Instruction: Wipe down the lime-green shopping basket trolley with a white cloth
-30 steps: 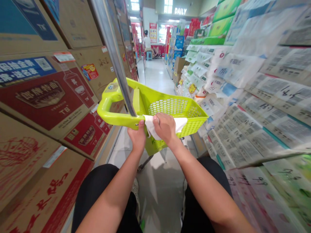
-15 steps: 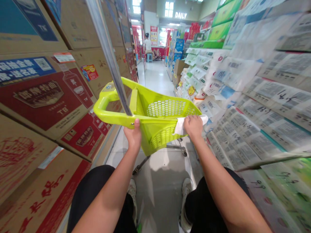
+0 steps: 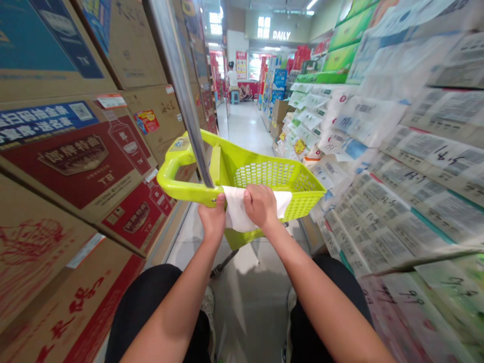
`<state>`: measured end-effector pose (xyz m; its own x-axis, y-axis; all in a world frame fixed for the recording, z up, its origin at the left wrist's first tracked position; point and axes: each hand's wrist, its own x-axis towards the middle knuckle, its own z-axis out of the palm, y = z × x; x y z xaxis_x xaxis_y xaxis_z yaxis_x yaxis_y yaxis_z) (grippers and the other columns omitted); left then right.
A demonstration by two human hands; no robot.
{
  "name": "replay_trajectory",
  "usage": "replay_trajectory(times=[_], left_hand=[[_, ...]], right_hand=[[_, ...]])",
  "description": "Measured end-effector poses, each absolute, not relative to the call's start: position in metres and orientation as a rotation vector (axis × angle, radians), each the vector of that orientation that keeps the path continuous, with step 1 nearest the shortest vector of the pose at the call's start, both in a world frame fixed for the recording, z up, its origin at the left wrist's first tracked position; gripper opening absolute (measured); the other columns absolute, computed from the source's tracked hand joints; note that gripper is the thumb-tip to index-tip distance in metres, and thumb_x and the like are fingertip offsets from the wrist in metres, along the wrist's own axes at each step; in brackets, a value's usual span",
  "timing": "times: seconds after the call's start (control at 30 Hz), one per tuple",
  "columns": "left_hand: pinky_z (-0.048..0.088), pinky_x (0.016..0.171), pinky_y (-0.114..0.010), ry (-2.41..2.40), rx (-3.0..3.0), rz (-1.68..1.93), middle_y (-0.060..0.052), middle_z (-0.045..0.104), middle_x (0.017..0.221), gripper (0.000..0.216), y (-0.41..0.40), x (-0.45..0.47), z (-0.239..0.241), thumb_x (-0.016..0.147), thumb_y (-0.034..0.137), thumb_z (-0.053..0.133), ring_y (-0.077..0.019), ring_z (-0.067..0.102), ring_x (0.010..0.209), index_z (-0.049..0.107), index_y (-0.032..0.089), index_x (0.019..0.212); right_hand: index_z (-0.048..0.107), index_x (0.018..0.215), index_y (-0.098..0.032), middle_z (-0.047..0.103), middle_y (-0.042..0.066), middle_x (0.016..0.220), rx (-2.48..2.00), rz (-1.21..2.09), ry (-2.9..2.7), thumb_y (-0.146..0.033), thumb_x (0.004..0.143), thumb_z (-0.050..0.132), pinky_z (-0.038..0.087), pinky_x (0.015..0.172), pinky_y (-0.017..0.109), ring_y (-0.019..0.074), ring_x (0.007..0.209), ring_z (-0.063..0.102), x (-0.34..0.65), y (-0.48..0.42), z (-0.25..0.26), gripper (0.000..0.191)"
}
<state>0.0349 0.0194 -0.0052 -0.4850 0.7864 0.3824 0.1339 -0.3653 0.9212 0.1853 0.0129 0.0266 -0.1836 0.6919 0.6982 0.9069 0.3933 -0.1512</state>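
Observation:
A lime-green shopping cart basket (image 3: 260,169) with perforated walls stands before me, its looped handle (image 3: 177,189) on the left. My left hand (image 3: 214,219) grips the rim just below the handle's corner, thumb up and the other fingers hidden behind. Closed over a white cloth (image 3: 240,217), my right hand (image 3: 261,204) presses it on the near rim at mid-length. The cloth drapes down the side and spreads along the rim to the right of the hand. A metal pole (image 3: 185,91) rises from the handle end and leans up to the left.
Stacked cardboard boxes (image 3: 79,156) wall the left side. Packs of paper goods (image 3: 412,166) with handwritten prices are piled on the right. Tiled floor (image 3: 245,126) runs down the aisle to a person (image 3: 232,75) near a blue stool (image 3: 235,97).
My right hand has slid left along the near rim with the cloth, from the far right end to near my left hand. The left hand keeps its grip; the basket appears slightly farther right.

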Motion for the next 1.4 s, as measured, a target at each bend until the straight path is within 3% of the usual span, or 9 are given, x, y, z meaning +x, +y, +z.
replay_trajectory(times=[0.17, 0.4, 0.87, 1.07, 1.4], left_hand=[[0.055, 0.086, -0.037, 1.442, 1.223, 1.989, -0.013, 0.076, 0.093, 0.057, 0.031, 0.015, -0.007, 0.081, 0.066, 0.069, -0.0278, 0.072, 0.09, 0.074, 0.01, 0.093], [0.053, 0.085, -0.035, 1.354, 1.098, 2.08, -0.011, 0.074, 0.095, 0.06, 0.039, 0.014, -0.01, 0.083, 0.068, 0.067, -0.0246, 0.07, 0.089, 0.071, 0.011, 0.101], [0.057, 0.084, -0.038, 1.266, 1.18, 1.911, -0.014, 0.077, 0.095, 0.057, 0.019, 0.034, -0.011, 0.085, 0.066, 0.067, -0.0258, 0.072, 0.087, 0.073, 0.011, 0.096], [0.056, 0.091, -0.038, 1.326, 1.179, 1.943, -0.015, 0.077, 0.104, 0.058, 0.031, 0.012, -0.011, 0.084, 0.066, 0.069, -0.0285, 0.073, 0.099, 0.073, 0.011, 0.102], [0.055, 0.097, -0.036, 1.198, 1.023, 2.066, -0.016, 0.074, 0.114, 0.069, 0.043, 0.009, 0.0, 0.083, 0.072, 0.067, -0.0265, 0.071, 0.108, 0.068, 0.011, 0.114]], right_hand=[[0.059, 0.086, -0.022, 0.067, 0.007, 0.085, -1.505, -0.468, -1.975, -0.034, 0.108, 0.037, 0.033, 0.082, 0.036, 0.024, 0.086, 0.055, 0.246, 0.025, 0.003, 0.033], [0.065, 0.084, -0.02, 0.069, 0.011, 0.085, -1.808, -0.512, -1.805, -0.027, 0.101, 0.041, 0.033, 0.08, 0.038, 0.0266, 0.084, 0.053, 0.329, 0.031, -0.013, 0.03], [0.058, 0.091, -0.022, 0.068, 0.007, 0.092, -1.483, -0.376, -1.828, -0.032, 0.109, 0.032, 0.033, 0.086, 0.038, 0.0251, 0.092, 0.056, 0.177, 0.01, 0.019, 0.033], [0.06, 0.093, -0.022, 0.069, 0.007, 0.091, -1.5, -0.433, -1.965, -0.041, 0.109, 0.036, 0.033, 0.085, 0.037, 0.0249, 0.092, 0.056, 0.223, 0.019, 0.006, 0.035], [0.067, 0.091, -0.019, 0.071, 0.012, 0.091, -1.814, -0.521, -1.808, -0.036, 0.105, 0.039, 0.033, 0.085, 0.038, 0.0276, 0.09, 0.056, 0.321, 0.023, -0.013, 0.035]])
